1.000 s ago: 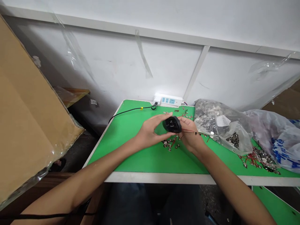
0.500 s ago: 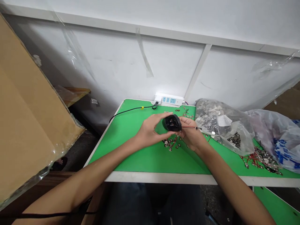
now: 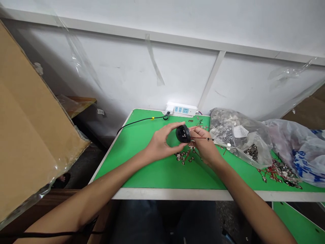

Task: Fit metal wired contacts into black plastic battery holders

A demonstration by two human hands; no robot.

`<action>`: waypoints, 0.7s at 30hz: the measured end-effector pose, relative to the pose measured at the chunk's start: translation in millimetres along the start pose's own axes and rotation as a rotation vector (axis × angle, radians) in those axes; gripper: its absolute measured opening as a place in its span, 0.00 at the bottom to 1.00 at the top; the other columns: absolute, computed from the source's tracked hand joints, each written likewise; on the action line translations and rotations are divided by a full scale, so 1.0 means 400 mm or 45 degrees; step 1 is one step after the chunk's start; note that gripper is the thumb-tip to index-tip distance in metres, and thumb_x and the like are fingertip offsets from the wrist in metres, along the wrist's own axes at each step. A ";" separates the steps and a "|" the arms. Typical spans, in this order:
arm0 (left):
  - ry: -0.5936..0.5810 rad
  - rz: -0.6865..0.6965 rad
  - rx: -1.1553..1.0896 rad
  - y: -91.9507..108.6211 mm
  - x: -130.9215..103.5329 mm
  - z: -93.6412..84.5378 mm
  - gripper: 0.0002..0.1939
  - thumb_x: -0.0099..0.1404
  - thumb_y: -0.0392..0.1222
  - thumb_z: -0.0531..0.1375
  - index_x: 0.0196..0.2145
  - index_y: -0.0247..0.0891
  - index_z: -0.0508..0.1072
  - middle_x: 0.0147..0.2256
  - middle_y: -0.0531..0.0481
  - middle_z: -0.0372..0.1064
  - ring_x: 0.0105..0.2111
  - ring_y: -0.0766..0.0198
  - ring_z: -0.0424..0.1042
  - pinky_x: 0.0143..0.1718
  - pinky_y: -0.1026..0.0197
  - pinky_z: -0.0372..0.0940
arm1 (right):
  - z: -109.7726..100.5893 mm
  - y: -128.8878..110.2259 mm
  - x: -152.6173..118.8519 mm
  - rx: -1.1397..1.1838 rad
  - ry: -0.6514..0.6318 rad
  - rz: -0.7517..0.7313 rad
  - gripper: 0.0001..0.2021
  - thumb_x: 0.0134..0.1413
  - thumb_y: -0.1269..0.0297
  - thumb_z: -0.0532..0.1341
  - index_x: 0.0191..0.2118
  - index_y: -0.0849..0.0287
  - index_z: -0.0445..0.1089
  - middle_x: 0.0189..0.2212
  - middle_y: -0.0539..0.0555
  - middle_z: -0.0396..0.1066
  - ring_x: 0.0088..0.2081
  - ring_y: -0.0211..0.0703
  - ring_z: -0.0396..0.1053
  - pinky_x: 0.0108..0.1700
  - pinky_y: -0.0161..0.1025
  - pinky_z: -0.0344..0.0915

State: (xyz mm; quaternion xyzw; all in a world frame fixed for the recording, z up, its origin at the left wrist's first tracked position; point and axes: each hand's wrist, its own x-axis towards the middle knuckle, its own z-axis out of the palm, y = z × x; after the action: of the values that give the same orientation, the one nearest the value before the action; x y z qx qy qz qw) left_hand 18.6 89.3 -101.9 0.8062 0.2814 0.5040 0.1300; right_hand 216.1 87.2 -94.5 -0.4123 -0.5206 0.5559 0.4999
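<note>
Left hand (image 3: pixel 159 144) grips the rounded black plastic housing (image 3: pixel 183 134), now turned edge-on; right hand (image 3: pixel 204 145), at three o'clock, pinches its red wire (image 3: pixel 200 138).

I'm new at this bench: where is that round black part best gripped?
By its curved rim, from the side, as the left hand does now, thumb below and fingers over the top. That probably leaves the round black part with its open face and wire toward the right hand.
</note>
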 end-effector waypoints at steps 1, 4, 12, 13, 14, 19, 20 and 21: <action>-0.009 -0.012 -0.020 -0.001 -0.001 0.001 0.35 0.63 0.40 0.71 0.66 0.41 0.67 0.61 0.40 0.73 0.60 0.52 0.76 0.64 0.46 0.71 | 0.001 -0.002 -0.001 -0.023 0.001 -0.015 0.18 0.58 0.46 0.70 0.37 0.58 0.75 0.30 0.51 0.74 0.30 0.39 0.68 0.33 0.36 0.63; -0.027 -0.037 -0.083 -0.009 -0.006 0.004 0.37 0.63 0.38 0.70 0.67 0.41 0.65 0.64 0.39 0.71 0.63 0.51 0.73 0.66 0.46 0.70 | 0.007 -0.012 -0.005 -0.128 0.022 -0.090 0.19 0.58 0.46 0.70 0.37 0.59 0.75 0.30 0.51 0.74 0.29 0.39 0.69 0.33 0.37 0.65; -0.078 -0.015 -0.154 -0.034 -0.020 0.020 0.38 0.61 0.35 0.71 0.65 0.43 0.63 0.66 0.37 0.67 0.68 0.47 0.68 0.70 0.39 0.64 | 0.020 -0.021 -0.008 -0.256 0.106 -0.191 0.21 0.57 0.43 0.69 0.36 0.58 0.74 0.31 0.54 0.75 0.31 0.43 0.71 0.33 0.38 0.68; -0.078 -0.015 -0.156 -0.037 -0.021 0.022 0.38 0.61 0.35 0.71 0.65 0.44 0.63 0.67 0.37 0.67 0.68 0.48 0.67 0.70 0.39 0.64 | 0.019 -0.019 -0.007 -0.252 0.104 -0.186 0.21 0.57 0.42 0.69 0.36 0.58 0.74 0.31 0.54 0.75 0.31 0.43 0.71 0.32 0.38 0.68; -0.077 -0.019 -0.162 -0.040 -0.023 0.024 0.38 0.61 0.34 0.71 0.65 0.44 0.62 0.67 0.37 0.67 0.68 0.48 0.67 0.70 0.39 0.64 | 0.019 -0.018 -0.005 -0.240 0.100 -0.181 0.21 0.56 0.42 0.69 0.36 0.58 0.74 0.31 0.53 0.75 0.31 0.43 0.71 0.32 0.38 0.68; -0.055 -0.007 -0.205 -0.051 -0.027 0.026 0.43 0.59 0.32 0.72 0.67 0.45 0.60 0.67 0.36 0.65 0.68 0.47 0.67 0.70 0.40 0.64 | 0.020 -0.013 -0.003 -0.164 0.081 -0.175 0.21 0.56 0.42 0.69 0.37 0.57 0.73 0.31 0.53 0.75 0.32 0.44 0.73 0.35 0.39 0.72; -0.044 0.015 -0.210 -0.053 -0.027 0.025 0.43 0.59 0.32 0.72 0.67 0.45 0.60 0.67 0.36 0.65 0.68 0.47 0.67 0.70 0.40 0.64 | 0.021 -0.013 -0.003 -0.165 0.085 -0.184 0.20 0.57 0.42 0.69 0.37 0.56 0.73 0.31 0.53 0.75 0.32 0.43 0.73 0.35 0.39 0.72; -0.034 0.041 -0.215 -0.054 -0.026 0.024 0.43 0.59 0.31 0.72 0.67 0.45 0.60 0.67 0.36 0.65 0.68 0.47 0.67 0.70 0.40 0.64 | 0.022 -0.013 -0.004 -0.173 0.087 -0.197 0.20 0.57 0.43 0.69 0.37 0.56 0.73 0.31 0.52 0.75 0.32 0.43 0.73 0.34 0.39 0.72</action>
State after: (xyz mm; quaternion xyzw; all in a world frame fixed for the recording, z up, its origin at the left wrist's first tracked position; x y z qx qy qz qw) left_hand 16.8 101.6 -124.6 0.8035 0.2233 0.5170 0.1931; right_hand 208.3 84.1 -88.4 -0.4225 -0.5700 0.4647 0.5298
